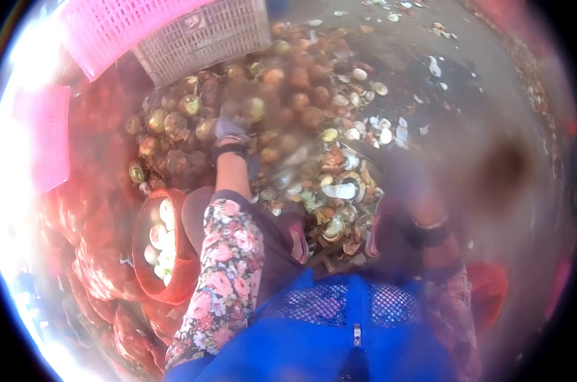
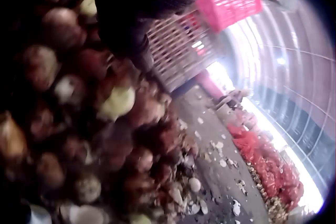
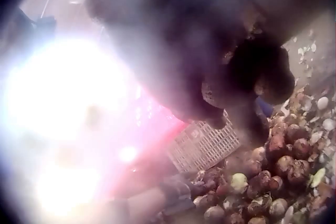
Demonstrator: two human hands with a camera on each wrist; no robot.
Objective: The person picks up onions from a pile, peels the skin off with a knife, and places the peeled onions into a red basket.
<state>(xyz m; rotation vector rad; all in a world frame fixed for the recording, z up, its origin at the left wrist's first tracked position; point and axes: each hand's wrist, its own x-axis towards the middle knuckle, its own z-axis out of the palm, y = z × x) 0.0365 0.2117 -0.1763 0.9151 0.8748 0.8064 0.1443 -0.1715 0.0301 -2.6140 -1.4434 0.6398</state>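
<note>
Your gloved left hand is at the round brown-skinned onions, nearer than the grey slatted plastic crate; cup one squarely. Blur hides how open its fingers, or your right hand's, are, and any hold

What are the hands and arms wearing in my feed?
The left hand wears a pale greyish glove, with a dark band round the wrist; the floral sleeve, pink blooms and green leaves, stops short of it. The right wrist has a dark band too, below a blurred, pinkish sleeve. Whether the right hand is gloved, I can't tell.
</note>
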